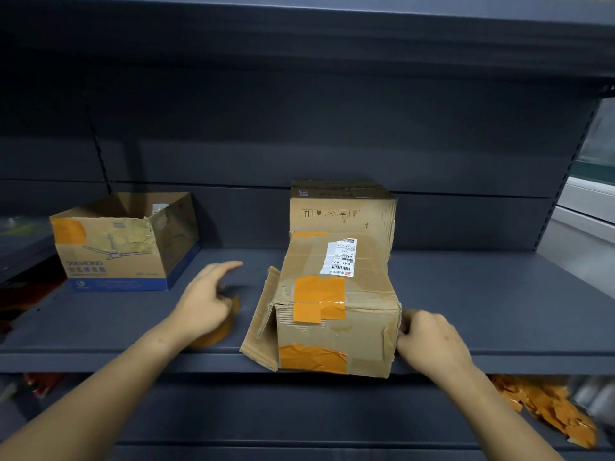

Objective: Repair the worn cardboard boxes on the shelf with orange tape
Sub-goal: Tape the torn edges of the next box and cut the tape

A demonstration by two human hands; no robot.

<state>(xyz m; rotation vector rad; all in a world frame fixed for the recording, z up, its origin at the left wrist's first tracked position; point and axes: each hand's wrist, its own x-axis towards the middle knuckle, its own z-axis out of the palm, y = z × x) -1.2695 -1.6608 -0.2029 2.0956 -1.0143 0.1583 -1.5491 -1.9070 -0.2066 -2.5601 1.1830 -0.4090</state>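
Observation:
A worn closed cardboard box (336, 314) lies at the shelf's front edge, patched with orange tape on top and on its near face, its left flap hanging loose. My right hand (429, 341) grips its right near corner. My left hand (204, 299) rests over an orange tape roll (216, 331) on the shelf, index finger stretched out; whether it grips the roll is unclear. Behind stands a taller cardboard box (342, 211). An open box printed with a ceiling fan (123, 241) sits at the left, with an orange patch on its corner.
The dark grey metal shelf (482, 294) has a back panel and another shelf overhead. On the lower level at right lies a heap of orange tape scraps (549, 410). Red items show at the lower left.

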